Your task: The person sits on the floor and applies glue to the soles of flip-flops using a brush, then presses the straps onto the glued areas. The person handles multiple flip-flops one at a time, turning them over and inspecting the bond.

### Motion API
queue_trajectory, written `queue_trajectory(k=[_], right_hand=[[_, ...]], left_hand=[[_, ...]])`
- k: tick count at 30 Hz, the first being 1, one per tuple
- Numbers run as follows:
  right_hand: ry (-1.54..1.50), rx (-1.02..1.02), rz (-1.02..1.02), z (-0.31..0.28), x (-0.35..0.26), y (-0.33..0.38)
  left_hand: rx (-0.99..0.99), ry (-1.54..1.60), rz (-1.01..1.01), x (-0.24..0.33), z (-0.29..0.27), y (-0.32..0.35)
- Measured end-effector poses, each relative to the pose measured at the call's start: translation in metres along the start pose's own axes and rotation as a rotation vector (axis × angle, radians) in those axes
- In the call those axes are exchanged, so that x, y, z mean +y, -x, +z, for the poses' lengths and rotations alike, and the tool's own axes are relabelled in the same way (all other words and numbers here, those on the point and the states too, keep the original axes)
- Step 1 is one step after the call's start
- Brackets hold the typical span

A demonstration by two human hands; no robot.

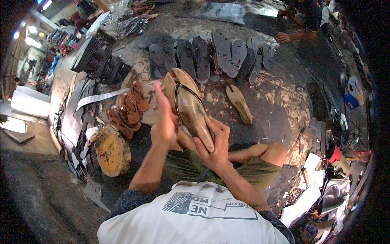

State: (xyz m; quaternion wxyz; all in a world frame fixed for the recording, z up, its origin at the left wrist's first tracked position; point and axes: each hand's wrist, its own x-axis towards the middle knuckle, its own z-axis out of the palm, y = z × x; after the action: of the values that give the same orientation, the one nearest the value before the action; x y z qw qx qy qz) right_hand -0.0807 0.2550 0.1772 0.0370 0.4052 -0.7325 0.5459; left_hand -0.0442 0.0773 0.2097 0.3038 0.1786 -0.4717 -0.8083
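In front of my lap I hold up a shiny wooden shoe last (190, 109). A thin dark thong strap (178, 85) runs over it, and a reddish-brown sole edge shows behind its toe end. My right hand (216, 142) is wrapped round the narrow heel end. Along the last's left side my left hand (164, 122) is held upright and flat, fingers stretched out; whether the palm touches the sole is hard to tell. A second wooden last (239, 104) lies on the floor to the right.
Several dark sandal soles (200, 59) stand in a row beyond my hands. Brown sandals (133, 101) and a round wood block (113, 155) are at left, near stacked black sandals (99, 61). Scraps and white sheets (302, 205) lie at right. Another person's hand (283, 37) appears far right.
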Motion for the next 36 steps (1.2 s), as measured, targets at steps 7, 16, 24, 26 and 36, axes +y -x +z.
queue_trajectory(k=[7, 16, 24, 26, 36], right_hand=[[-0.189, -0.496, -0.021, -0.044, 0.01, 0.003], [-1.256, -0.486, 1.039, -0.042, -0.005, 0.043], [-1.139, -0.427, 1.204, -0.059, -0.025, 0.053], [-1.105, -0.437, 1.174, -0.06, -0.024, 0.053], [-1.078, -0.571, 0.724, -0.033, 0.068, -0.043]], left_hand=[[0.123, -0.217, -0.141, -0.008, -0.003, 0.052], [0.112, 0.183, -0.393, 0.015, 0.008, 0.115], [0.194, 0.244, -0.341, 0.017, 0.008, 0.126], [0.189, 0.225, -0.291, 0.018, 0.017, 0.124], [-0.326, -0.833, -0.22, 0.055, 0.05, 0.098]])
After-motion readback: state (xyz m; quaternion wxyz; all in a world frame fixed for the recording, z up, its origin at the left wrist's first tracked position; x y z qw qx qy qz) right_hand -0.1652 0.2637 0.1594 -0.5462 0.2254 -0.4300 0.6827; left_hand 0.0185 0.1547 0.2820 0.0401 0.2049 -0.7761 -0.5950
